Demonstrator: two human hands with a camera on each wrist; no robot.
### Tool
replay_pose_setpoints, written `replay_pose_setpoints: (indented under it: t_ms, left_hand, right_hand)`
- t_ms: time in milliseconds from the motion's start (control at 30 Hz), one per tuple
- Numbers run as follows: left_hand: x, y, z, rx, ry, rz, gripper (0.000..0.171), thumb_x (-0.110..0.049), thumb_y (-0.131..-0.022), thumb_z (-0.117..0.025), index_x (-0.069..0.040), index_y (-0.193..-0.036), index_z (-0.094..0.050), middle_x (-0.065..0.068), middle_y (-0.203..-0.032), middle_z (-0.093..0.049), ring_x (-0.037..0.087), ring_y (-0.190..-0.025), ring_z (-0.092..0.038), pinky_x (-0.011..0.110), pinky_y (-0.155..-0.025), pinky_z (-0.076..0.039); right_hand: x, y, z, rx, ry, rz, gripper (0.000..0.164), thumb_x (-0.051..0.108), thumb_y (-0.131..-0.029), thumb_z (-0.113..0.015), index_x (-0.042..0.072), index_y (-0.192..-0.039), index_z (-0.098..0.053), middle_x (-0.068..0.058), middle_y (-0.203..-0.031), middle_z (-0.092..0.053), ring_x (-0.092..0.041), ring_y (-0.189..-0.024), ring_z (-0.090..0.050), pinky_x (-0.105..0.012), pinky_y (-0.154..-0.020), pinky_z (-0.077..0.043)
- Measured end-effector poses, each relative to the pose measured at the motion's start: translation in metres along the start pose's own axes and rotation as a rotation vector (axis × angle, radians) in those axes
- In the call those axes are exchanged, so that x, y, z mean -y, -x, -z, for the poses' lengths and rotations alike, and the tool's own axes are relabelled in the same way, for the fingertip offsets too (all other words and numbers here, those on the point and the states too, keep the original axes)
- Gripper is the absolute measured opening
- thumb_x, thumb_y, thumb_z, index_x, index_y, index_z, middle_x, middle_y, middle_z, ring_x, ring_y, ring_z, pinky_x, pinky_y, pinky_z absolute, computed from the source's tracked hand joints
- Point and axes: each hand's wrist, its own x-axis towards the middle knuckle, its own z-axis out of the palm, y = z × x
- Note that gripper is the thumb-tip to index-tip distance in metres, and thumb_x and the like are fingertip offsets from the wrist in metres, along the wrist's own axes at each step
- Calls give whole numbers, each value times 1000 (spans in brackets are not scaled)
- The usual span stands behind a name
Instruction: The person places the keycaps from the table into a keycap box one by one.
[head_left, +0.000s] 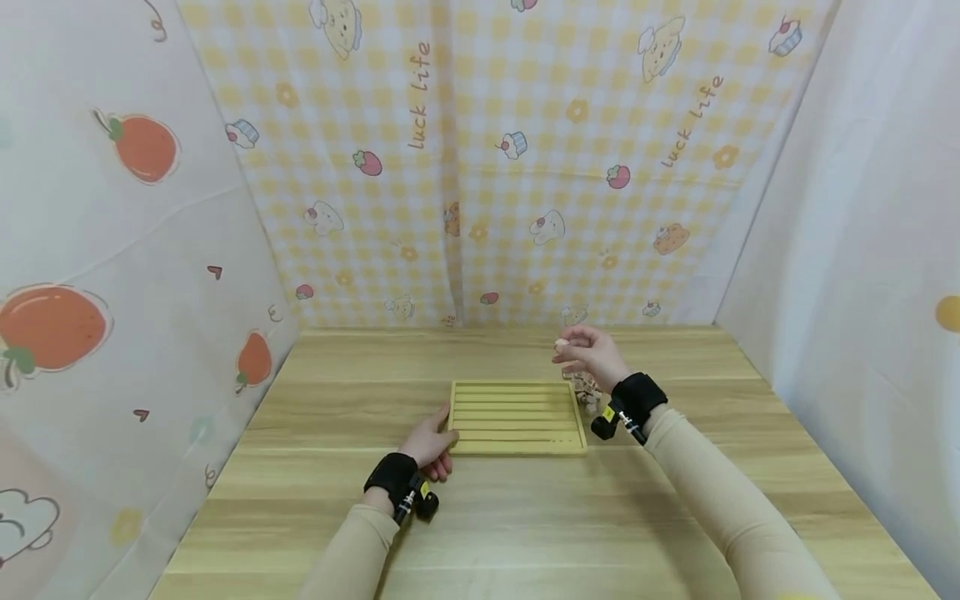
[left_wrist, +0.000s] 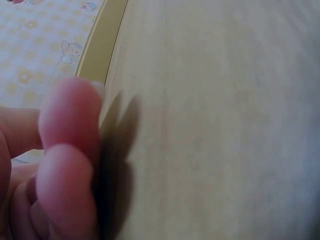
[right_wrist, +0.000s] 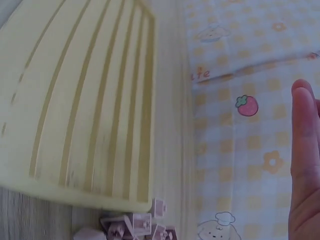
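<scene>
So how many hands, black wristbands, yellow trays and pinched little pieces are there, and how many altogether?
Hands: 2 (left hand, right hand)
Black wristbands: 2 (left one, right one)
Yellow tray: 1
Pinched little piece: 1
Total: 6

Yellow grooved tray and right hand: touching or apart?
Apart. The right wrist view shows tabletop and checked backdrop between the yellow grooved tray and the right hand.
</scene>
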Motion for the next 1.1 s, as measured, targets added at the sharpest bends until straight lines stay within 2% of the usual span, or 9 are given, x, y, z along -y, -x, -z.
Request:
replay_pose_setpoints:
  t_ms: [167,267,433,500,600,700,767,933,1100]
  left_hand:
    - [2,1,1,5,-9,-8,71,-22,-100,-50,-12,-157,-9,11,-55,-62,16,-38,-57,29,-36,-47]
    - [2,1,2,-1,-13,-17,70,-22,-100,-50,-11,-157,-10,10,-54,-62,15,-38,-57,29,-36,-47]
    - [0,3,4,5,-3,-15,70,-20,-100,-50,-10,-157,-10,11,-54,-61,16,-38,-57,29,-36,-47]
    - [-1,4,5,3,-5,-10,70,-21,-100,-50,-11,-157,-10,11,-54,-61,16,-38,-57,29,-35,-47]
    - [-3,3,7,-7,-12,-14,70,-21,-100,-50,-11,-157,-10,11,-54,-61,15,-38,-57,28,-35,-46]
    - [-4,3,7,-9,-6,-20,70,-22,-100,-50,-12,-157,-10,11,-55,-62,15,-39,-57,28,-36,-47]
    - [-3,5,7,-5,5,-24,71,-22,-100,-51,-13,-157,-10,12,-55,-62,15,-39,-57,28,-36,-47]
    - [0,7,4,-6,14,-33,70,-21,-100,-50,-11,-157,-10,11,-54,-61,15,-38,-56,28,-35,-47]
    - [-1,6,0,-4,-4,-37,70,-21,-100,-51,-10,-157,-10,10,-54,-61,14,-38,-56,27,-35,-46]
  right_hand:
    - [-3,2,-6,-14,163,51,46,11,-95,-63,-8,-133,-47,-26,-115,-57,-18,-91,-67,-44,-81,-55]
    - [-5,3,-12,-38,215,47,45,12,-95,-63,-10,-132,-50,-30,-120,-56,-20,-94,-66,-45,-83,-54]
    - [-7,2,-20,-39,115,8,45,3,-95,-59,-10,-136,-46,-29,-122,-53,-26,-102,-65,-44,-92,-50]
    - [-14,-3,-19,-10,49,28,45,4,-95,-60,-8,-136,-48,-25,-119,-56,-27,-103,-65,-43,-93,-50]
    - [-14,-9,-23,-1,70,61,43,7,-94,-61,-8,-133,-51,-25,-114,-60,-29,-100,-65,-42,-90,-52]
    - [-12,-16,-31,4,192,71,38,5,-94,-62,-10,-127,-56,-26,-109,-61,-33,-96,-65,-44,-86,-54]
    - [-1,-14,-46,-4,339,64,35,2,-93,-61,-13,-125,-56,-29,-109,-61,-38,-96,-63,-46,-85,-53]
    - [-16,-28,-67,10,623,103,30,5,-91,-65,-8,-119,-63,-20,-103,-65,-32,-91,-63,-37,-77,-54]
    - [-34,-40,-85,9,758,99,20,8,-89,-68,-1,-107,-68,-11,-95,-65,-26,-86,-62,-34,-73,-51]
